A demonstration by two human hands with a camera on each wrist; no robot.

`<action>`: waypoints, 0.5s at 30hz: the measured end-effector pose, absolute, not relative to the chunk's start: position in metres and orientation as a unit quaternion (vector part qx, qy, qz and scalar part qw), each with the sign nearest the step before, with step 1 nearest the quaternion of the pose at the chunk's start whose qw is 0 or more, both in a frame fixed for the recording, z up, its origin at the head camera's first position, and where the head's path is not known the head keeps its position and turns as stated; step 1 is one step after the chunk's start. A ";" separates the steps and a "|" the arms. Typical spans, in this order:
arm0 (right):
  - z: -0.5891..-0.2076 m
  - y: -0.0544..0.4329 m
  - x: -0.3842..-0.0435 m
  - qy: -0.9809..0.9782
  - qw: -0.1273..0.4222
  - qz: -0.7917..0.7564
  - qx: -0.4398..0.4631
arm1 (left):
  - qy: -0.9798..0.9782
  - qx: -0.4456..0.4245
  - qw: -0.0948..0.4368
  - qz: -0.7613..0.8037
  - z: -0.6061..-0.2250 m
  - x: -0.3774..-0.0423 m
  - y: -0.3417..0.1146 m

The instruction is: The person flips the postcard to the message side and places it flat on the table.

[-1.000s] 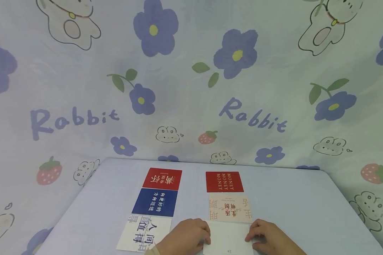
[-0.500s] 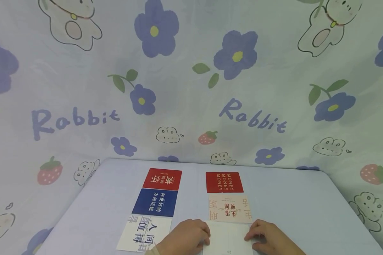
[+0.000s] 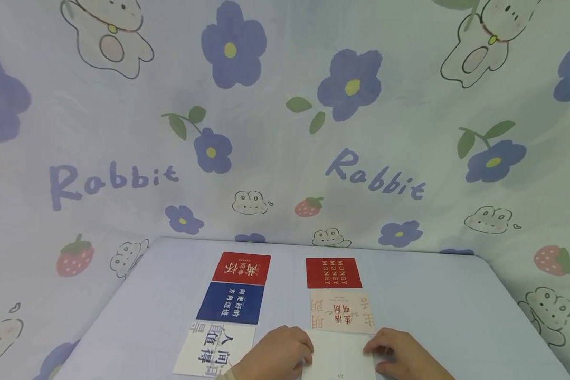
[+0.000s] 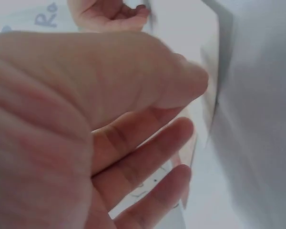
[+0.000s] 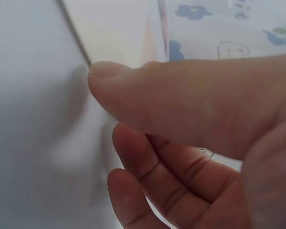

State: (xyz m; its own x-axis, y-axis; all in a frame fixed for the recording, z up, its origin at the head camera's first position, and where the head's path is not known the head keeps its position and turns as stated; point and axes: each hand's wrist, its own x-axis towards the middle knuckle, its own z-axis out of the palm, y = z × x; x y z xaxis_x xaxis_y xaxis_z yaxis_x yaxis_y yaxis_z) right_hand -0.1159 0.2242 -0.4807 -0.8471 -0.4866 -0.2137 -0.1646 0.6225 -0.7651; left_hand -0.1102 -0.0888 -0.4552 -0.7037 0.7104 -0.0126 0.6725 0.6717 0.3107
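Observation:
A plain cream card (image 3: 340, 352) with a tiny mark near its lower edge is at the front of the table, in the right-hand column of cards. My left hand (image 3: 277, 352) pinches its left edge, thumb and forefinger together in the left wrist view. On the opposite side my right hand (image 3: 406, 354) grips the right edge; the right wrist view shows the thumb (image 5: 114, 83) against the card (image 5: 109, 28). Directly behind it lies a peach card (image 3: 320, 301) with red characters, and farther back a red MONEY card (image 3: 318, 273).
A left column holds a red card (image 3: 241, 267), a blue card (image 3: 209, 302) and a white card (image 3: 195, 353) with blue lettering, beside my left hand. A pale cloth covers the table (image 3: 432, 295). Behind it hangs a patterned rabbit-and-flower curtain (image 3: 275, 142).
Both hands stay at the sides of the cream card, with the right fingertips shifted very slightly inward. The head view has tilted a little upward.

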 end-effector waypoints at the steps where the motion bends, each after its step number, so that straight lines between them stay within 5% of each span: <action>1: -0.480 0.224 -0.115 0.878 0.203 -0.392 -0.183 | 0.911 0.380 0.064 0.145 -0.454 -0.110 -0.089; 15: -0.475 0.213 -0.108 0.856 0.200 -0.428 -0.211 | 0.915 0.375 0.052 0.140 -0.445 -0.110 -0.095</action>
State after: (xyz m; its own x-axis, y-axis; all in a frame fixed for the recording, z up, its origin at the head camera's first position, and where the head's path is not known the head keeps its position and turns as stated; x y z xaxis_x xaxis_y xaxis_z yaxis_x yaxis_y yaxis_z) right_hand -0.1078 0.2130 -0.4747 -0.8310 -0.5324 -0.1612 -0.1906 0.5447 -0.8167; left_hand -0.1102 -0.0947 -0.4448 -0.7126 0.7015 0.0096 0.6722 0.6788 0.2955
